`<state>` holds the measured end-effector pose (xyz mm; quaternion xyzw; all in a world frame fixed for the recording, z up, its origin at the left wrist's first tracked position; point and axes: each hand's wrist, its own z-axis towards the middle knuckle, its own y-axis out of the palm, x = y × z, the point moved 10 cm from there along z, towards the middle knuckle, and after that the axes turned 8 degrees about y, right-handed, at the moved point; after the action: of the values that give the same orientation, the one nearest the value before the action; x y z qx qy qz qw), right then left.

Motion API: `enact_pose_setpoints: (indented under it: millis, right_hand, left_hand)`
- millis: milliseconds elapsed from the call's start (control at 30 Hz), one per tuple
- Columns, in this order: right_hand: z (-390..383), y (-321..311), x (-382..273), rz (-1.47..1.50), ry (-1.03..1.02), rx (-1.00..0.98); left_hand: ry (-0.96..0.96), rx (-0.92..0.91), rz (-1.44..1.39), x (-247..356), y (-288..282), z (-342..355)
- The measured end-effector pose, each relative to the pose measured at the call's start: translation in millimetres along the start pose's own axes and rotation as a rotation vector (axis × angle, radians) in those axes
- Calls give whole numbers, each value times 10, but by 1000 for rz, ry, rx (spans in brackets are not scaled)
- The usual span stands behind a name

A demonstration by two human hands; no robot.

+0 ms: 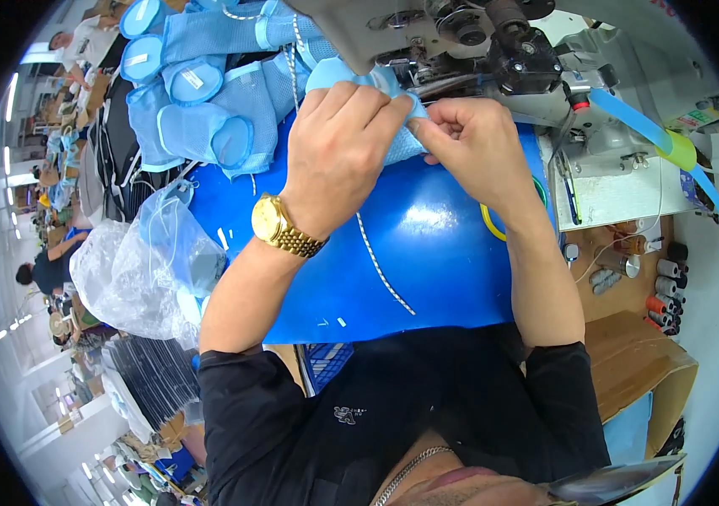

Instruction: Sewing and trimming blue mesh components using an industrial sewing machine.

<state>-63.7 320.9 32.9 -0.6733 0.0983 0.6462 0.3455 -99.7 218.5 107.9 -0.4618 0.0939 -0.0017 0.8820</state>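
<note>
Blue pouch [403, 147], contents hidden, is in both hands [338, 148] [479, 148].

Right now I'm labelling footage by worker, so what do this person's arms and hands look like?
Short black fabric sleeves cover the upper arms. The left hand and right hand are ungloved. A round-faced, gold-coloured metal watch with a link band circles the left wrist.

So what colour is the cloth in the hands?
Light blue cloth; the head view shows it.
</note>
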Motion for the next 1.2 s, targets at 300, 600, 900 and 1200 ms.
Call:
enact_pose_setpoints:
  millis: [300, 600, 900, 1200]
  right_hand:
    - [31, -13, -23, -35, 25, -4]
    - [45, -46, -15, -14, 34, 30]
    - [-30, -183, -144, -104, -83, 199]
    - [-300, 53, -518, -319, -311, 159]
  left_hand:
    - [88, 8, 162, 17, -101, 12]
    - [149, -13, 113, 76, -9, 38]
    - [57, -65, 166, 101, 17, 100]
    - [-11, -131, 56, -91, -161, 123]
